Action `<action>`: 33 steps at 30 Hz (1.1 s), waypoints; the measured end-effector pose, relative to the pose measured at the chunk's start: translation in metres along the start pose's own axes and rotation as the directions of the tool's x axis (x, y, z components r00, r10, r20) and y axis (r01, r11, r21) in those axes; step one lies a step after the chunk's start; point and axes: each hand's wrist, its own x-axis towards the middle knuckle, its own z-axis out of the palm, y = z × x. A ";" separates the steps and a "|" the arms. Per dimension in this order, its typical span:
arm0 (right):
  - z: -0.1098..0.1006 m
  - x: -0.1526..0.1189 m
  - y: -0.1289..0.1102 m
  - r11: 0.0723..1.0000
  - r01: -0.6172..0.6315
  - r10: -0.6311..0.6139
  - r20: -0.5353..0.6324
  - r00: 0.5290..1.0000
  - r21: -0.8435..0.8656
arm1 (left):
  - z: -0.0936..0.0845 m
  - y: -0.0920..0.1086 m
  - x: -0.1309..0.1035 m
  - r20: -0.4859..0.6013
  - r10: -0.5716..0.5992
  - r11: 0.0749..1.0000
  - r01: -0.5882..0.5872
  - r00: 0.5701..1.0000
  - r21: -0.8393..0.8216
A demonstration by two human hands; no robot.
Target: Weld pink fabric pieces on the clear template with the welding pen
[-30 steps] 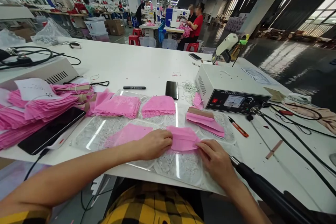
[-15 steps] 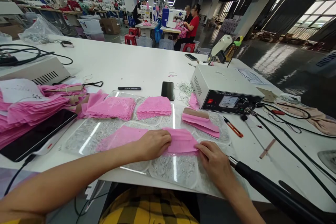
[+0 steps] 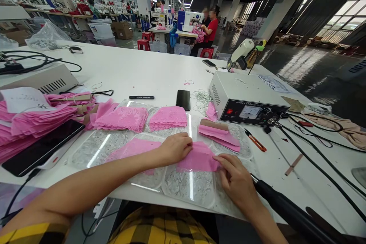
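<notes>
A pink fabric piece point(image 3: 198, 158) lies on the clear, silver-flecked mat in front of me. My left hand point(image 3: 178, 147) is closed at its upper left edge, with thumb and fingers pressed together on the cloth. At the right edge, my right hand point(image 3: 236, 175) pinches the same piece between thumb and fingertips. A black-handled tool point(image 3: 280, 198) with a metal tip lies beside my right wrist; its tip is partly hidden by the hand. Another pink piece point(image 3: 134, 148) rests partly under my left forearm. Pink pieces with a brown strip point(image 3: 219, 133) lie just beyond my right hand.
Two pink fabric stacks point(image 3: 121, 118) point(image 3: 168, 117) sit behind my hands. A control box point(image 3: 251, 99) with cables stands at right, near an orange cutter point(image 3: 255, 140). A phone point(image 3: 183, 100) and marker point(image 3: 142, 97) lie beyond. More pink fabric point(image 3: 37, 122) is heaped left.
My left hand has moved up and slightly right along the fabric. The folded strip on top of the piece no longer shows, and the cloth looks flatter. My right hand has hardly moved.
</notes>
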 end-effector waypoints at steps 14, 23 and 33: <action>0.011 0.034 0.010 0.934 -0.261 0.225 0.165 0.960 0.245 | -0.005 -0.005 -0.009 0.029 -0.009 0.937 0.019 1.000 -0.348; -0.012 0.048 -0.007 0.856 -0.410 0.339 0.258 0.905 0.316 | -0.006 -0.010 -0.012 0.008 -0.035 0.872 0.035 0.999 -0.489; 0.026 0.115 -0.090 0.615 -0.611 0.278 0.588 0.760 0.499 | -0.030 -0.031 -0.070 0.029 -0.299 0.573 0.204 0.954 -0.793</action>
